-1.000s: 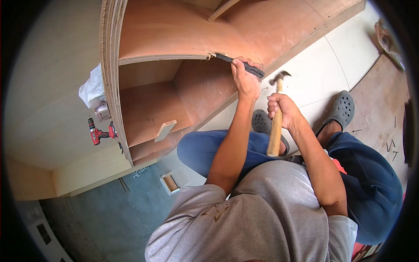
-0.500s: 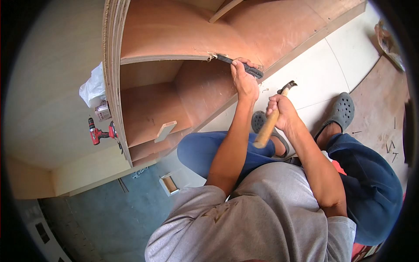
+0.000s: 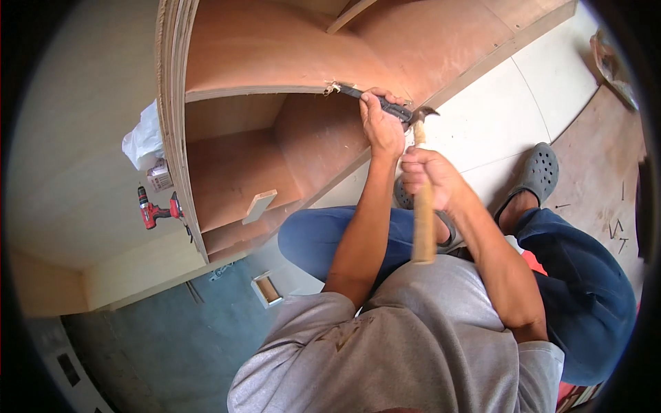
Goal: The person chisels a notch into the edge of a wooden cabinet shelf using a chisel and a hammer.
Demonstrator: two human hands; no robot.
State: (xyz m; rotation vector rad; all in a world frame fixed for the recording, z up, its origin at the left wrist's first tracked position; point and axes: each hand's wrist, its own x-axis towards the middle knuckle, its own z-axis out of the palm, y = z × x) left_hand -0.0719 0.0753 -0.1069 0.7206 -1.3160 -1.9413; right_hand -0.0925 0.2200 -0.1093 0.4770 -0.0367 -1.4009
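Note:
My left hand (image 3: 383,131) is closed round a black-handled chisel (image 3: 349,91). The chisel's tip meets the front edge of a plywood shelf (image 3: 261,91), where curled wood shavings (image 3: 332,88) stick up. Just to the right, my right hand (image 3: 432,179) grips a claw hammer (image 3: 424,230) by its wooden handle. The hammer's metal head is at the butt end of the chisel; whether they touch I cannot tell. Shelf and chisel belong to the front of an open cabinet (image 3: 237,158) with reddish-brown inner faces.
Left of the cabinet's side panel are a red and black drill (image 3: 157,212) and a white plastic bag (image 3: 146,138). A small wooden strip (image 3: 260,206) stands out inside the cabinet. Several nails (image 3: 615,227) lie on a brown board at right, near my clog (image 3: 539,172).
The hammer has swung up and left, so its head is now at the chisel's end. My left hand and the chisel stay almost in place.

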